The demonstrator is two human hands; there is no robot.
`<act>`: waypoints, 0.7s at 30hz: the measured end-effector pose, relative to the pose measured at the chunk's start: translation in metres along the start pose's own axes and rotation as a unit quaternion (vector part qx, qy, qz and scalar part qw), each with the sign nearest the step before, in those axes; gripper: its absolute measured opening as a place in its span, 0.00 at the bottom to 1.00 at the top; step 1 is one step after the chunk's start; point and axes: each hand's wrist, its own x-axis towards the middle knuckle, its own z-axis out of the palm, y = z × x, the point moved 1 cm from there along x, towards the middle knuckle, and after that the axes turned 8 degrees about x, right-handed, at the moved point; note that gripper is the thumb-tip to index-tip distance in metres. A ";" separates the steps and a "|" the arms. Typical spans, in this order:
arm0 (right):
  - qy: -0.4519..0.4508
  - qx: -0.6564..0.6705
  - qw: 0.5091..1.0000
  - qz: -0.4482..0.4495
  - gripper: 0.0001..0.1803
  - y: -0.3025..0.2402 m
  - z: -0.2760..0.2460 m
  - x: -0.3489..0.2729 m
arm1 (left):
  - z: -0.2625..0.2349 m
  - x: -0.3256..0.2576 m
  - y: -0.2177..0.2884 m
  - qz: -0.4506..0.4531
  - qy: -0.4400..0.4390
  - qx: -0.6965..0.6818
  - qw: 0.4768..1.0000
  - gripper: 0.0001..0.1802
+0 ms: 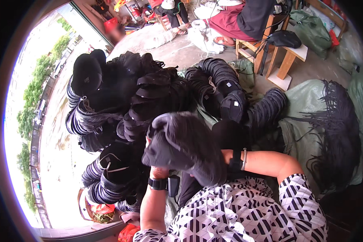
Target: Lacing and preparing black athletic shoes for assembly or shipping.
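In front of my chest I hold up a dark grey soft cloth cap [181,141], its folds bunched and its lower end drooping over my lap. My left hand [159,172] grips its near left side; most of the fingers are behind the cloth. From the right, my right hand [226,156] reaches in against the cap, with its fingers covered by the fabric. Both wrists carry black straps. Just beyond my hands, a large heap of nested black caps [125,92] rises at the left. More black caps [103,177] are stacked beside my left forearm.
Further stacks of black caps [218,76] stand ahead. On the right, dark strips [339,125] lie over a green woven sack [304,133]. A person [254,20] sits by a wooden chair [270,30] at the back. A basket [99,215] is at the lower left.
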 end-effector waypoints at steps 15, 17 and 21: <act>0.247 -0.642 0.678 -0.260 0.18 -0.100 0.061 -0.020 | 0.043 0.072 0.028 -0.224 -0.048 0.047 0.972 0.27; 0.294 -0.618 0.698 -0.210 0.23 -0.089 0.048 -0.015 | 0.031 0.071 0.028 -0.187 -0.017 0.218 0.958 0.29; 0.337 -0.576 0.714 -0.211 0.24 -0.085 0.027 -0.026 | 0.071 0.053 0.053 0.008 0.019 0.306 0.952 0.32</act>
